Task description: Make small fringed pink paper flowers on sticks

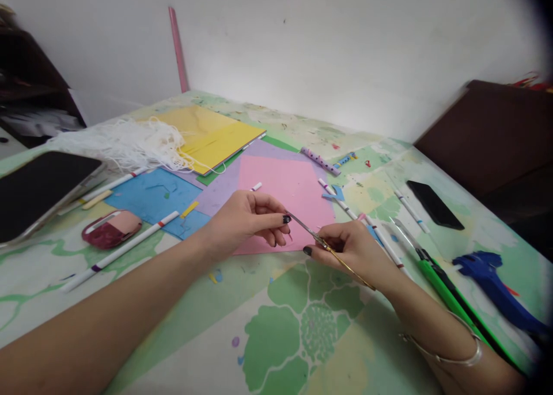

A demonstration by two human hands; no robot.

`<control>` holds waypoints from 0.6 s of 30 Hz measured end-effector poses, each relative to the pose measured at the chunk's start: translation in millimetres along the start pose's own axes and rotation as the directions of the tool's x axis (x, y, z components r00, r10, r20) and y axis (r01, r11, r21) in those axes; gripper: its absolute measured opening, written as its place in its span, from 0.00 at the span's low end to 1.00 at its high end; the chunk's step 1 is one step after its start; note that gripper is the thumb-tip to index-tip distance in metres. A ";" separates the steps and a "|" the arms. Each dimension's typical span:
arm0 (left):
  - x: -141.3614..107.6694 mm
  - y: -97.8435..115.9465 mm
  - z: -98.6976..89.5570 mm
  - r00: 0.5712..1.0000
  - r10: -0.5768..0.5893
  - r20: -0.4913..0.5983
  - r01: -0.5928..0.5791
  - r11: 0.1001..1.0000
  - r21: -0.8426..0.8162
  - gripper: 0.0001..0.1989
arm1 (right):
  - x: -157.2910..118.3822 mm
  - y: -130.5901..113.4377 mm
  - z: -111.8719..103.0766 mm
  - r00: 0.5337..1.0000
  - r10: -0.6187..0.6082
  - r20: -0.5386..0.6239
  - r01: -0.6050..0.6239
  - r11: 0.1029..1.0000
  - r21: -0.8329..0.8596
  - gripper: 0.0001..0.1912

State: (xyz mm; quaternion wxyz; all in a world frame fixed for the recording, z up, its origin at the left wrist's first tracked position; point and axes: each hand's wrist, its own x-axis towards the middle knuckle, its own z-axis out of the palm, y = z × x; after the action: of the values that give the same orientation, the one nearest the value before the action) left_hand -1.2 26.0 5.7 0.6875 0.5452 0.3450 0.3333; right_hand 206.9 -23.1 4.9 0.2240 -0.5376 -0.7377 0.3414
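The person's right hand (356,252) is closed around the handles of scissors (319,239), whose blades point toward ten o'clock over a pink sheet (280,193). The left hand (253,219), fingers curled, has its thumb at the blade tips; whether it pinches anything cannot be told. From the scissors, a green cutter (449,299) lies toward four o'clock, white strings (121,144) toward ten.

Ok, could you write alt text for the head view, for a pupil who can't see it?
A person's right hand holds gold-handled scissors, their tip by the left hand, over pink paper. Nearby lie markers, white string, a green cutter and a blue glue gun.
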 end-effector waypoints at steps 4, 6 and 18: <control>-0.4 -0.4 0.2 1.000 -0.003 -0.005 0.003 1.000 -0.010 0.01 | 0.2 -1.8 -0.3 1.000 -0.006 -0.005 0.006 1.000 0.000 0.19; -0.9 -0.6 0.4 1.000 -0.003 -0.005 0.003 1.000 -0.010 0.01 | 0.5 -2.6 -0.4 1.000 -0.005 -0.006 0.005 1.000 -0.002 0.19; -1.2 -0.6 -1.0 1.000 -0.001 0.021 0.001 1.000 0.002 0.03 | 0.9 -1.8 -3.3 0.998 0.045 -0.051 -0.048 0.998 -0.041 0.19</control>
State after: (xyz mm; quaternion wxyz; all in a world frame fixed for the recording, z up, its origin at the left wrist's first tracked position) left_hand -2.7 25.4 5.1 0.6907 0.5493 0.3383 0.3268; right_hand 207.8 -21.8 8.5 0.2229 -0.5676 -0.7263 0.3172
